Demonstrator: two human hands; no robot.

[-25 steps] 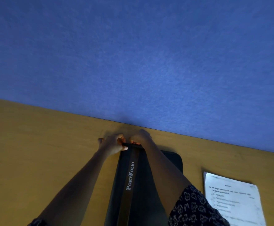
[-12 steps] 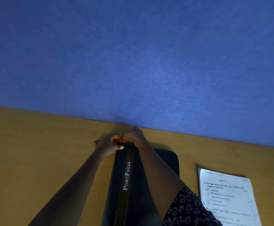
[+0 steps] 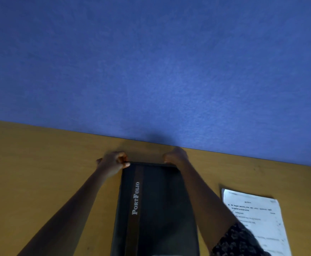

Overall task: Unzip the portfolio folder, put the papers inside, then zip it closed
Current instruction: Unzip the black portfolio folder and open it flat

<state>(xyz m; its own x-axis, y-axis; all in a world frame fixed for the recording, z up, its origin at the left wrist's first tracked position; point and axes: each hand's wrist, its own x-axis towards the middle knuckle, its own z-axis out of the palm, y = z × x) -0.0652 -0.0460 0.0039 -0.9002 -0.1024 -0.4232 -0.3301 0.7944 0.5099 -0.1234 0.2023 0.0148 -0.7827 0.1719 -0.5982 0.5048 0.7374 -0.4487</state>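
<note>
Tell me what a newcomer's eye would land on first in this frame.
First, the black portfolio folder lying flat at bottom centre of the wooden table, its white "PortFolio" lettering running along a brown stripe. Both hands work its far edge: the left hand pinches the left corner, the right hand is at the right corner. The printed papers lie apart to the right, below a blue wall.

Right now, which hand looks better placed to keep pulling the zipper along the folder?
Probably the right hand: it sits at the folder's far right corner, on the zipper edge. The left hand pinches the far left corner, seemingly steadying it.
</note>
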